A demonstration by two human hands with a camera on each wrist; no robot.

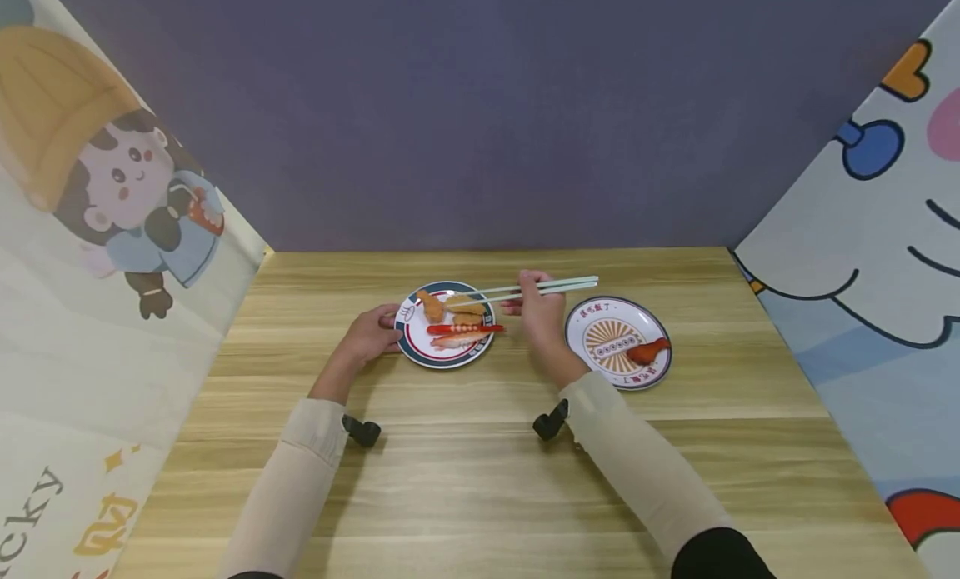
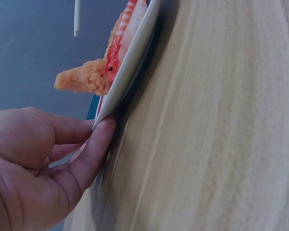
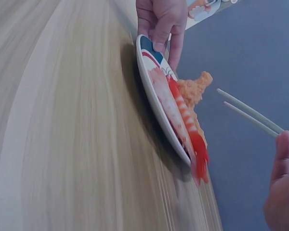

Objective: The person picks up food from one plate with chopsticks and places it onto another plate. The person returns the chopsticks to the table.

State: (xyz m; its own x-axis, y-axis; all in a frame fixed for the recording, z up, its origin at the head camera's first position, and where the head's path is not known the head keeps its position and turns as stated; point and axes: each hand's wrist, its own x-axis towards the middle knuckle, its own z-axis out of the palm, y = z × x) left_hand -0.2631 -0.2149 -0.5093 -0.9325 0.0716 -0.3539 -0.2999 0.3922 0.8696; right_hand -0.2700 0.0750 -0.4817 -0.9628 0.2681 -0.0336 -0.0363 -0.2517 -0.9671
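Observation:
My left hand [image 1: 372,333] pinches the left rim of a blue-banded plate [image 1: 442,364], thumb and fingers on its edge in the left wrist view. On that plate lie a fried drumstick [image 1: 431,306], other golden fried pieces [image 1: 468,319], a red striped shrimp [image 3: 188,115] and a paler shrimp-like piece [image 3: 166,103]. My right hand [image 1: 542,312] holds a pair of pale green chopsticks [image 1: 573,285]. Their tips point left over the plate; in the right wrist view they hang above the food, slightly spread, with nothing between them.
Right of my right hand, a second plate [image 1: 588,319] with a sunburst print bears a glossy red-brown drumstick [image 1: 648,351]. The wooden table [image 1: 457,462] ends at a dark blue-grey wall [image 1: 480,112] behind. Cartoon-printed panels [image 1: 90,329] stand at both sides.

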